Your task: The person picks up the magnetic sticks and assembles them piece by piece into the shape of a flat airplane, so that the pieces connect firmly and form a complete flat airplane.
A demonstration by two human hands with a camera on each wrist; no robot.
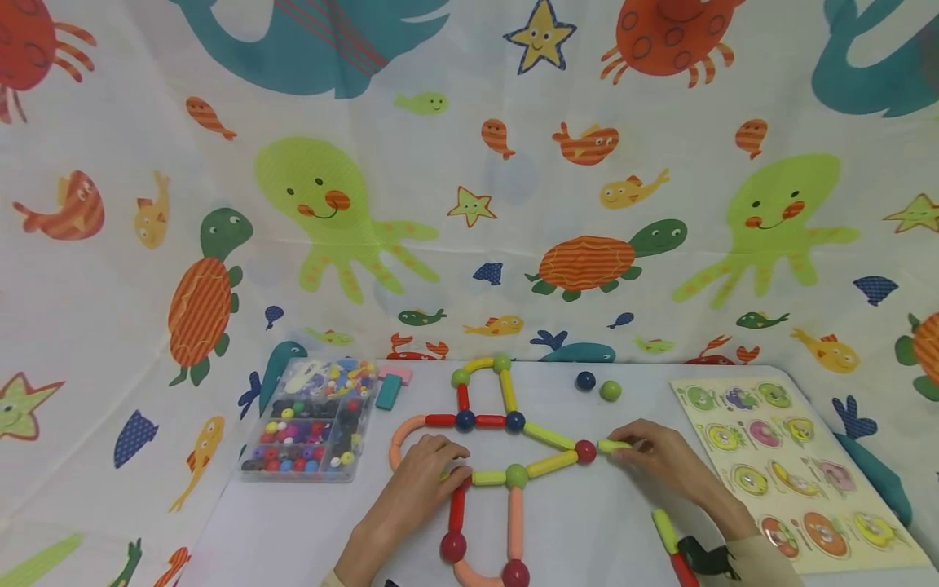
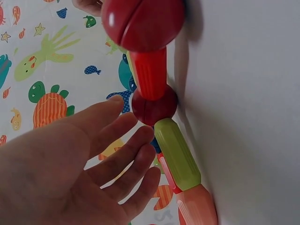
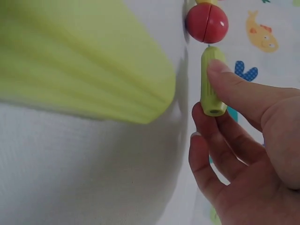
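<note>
Right of the red ball (image 1: 585, 451) at the stick-and-ball figure's (image 1: 490, 456) tip: short green stick (image 1: 613, 446), long axis pointing straight at that ball, almost touching. Pinched between thumb and fingers of right hand (image 1: 660, 461). Left of that ball, left hand (image 1: 425, 481), fingers straight, resting on the figure, holding nothing.

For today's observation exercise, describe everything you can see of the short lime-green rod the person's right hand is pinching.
The short lime-green plastic rod is smooth, rounded and faintly ribbed, with a small round recess in its free end. It lies flat on the white table. Its far end meets a glossy red ball with a seam, at the tip of the rod-and-ball figure. The right hand pinches it between thumb and fingers.
</note>
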